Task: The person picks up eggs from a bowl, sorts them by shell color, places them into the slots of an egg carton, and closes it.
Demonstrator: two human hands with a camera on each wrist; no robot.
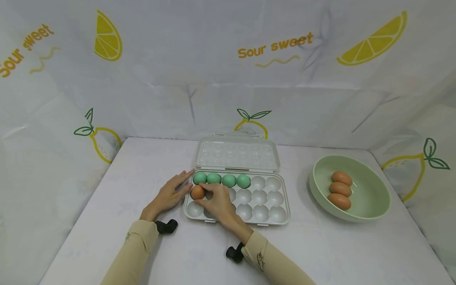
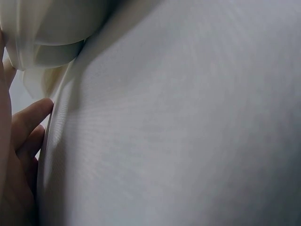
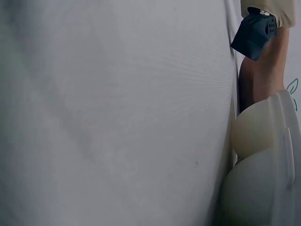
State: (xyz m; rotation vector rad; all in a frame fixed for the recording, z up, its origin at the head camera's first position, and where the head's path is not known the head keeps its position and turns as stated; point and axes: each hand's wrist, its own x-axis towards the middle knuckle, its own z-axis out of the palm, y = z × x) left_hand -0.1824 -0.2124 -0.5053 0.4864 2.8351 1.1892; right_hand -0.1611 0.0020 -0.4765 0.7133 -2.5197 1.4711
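Observation:
In the head view my right hand (image 1: 219, 201) pinches a brown egg (image 1: 197, 192) between thumb and fingers, at the left end of the middle row of a white egg tray (image 1: 287, 206). Several green eggs (image 1: 229, 181) sit in the back row, from the left corner on. My left hand (image 1: 170, 194) lies at the tray's left edge, fingers extended and touching it. In the left wrist view some left fingers (image 2: 30, 123) rest low beside the tray. My right hand covers part of the middle and front rows.
The tray's clear lid (image 1: 236, 152) stands open behind it. To the right, a light green bowl (image 1: 370, 198) holds three brown eggs (image 1: 340, 189). A white cloth (image 1: 142, 158) covers the table, and a lemon-print curtain (image 1: 160, 99) hangs behind.

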